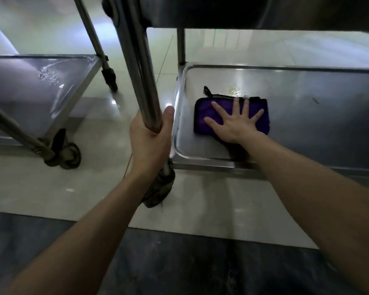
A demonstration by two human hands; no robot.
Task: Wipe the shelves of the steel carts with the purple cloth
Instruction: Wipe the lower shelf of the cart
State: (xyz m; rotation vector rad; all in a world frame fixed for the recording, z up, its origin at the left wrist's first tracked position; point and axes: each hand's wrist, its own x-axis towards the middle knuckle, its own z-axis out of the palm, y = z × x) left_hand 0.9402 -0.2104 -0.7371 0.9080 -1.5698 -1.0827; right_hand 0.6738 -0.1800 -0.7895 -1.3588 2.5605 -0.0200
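The purple cloth [202, 116], folded and edged in black, lies flat near the left end of the bottom shelf [307, 116] of the steel cart on the right. My right hand [235, 122] presses on the cloth with its fingers spread straight. My left hand [149, 137] grips the cart's near left upright post [143, 77] just above the shelf corner, thumb up along the tube. A small yellowish smear [232, 90] sits on the shelf just beyond the cloth.
A second steel cart's lower shelf [41, 88] stands to the left, with a caster [69, 155] near me. The right cart's upper shelf [243, 11] hangs overhead. Pale floor tiles [200, 199] run between the carts, with a dark strip at the bottom.
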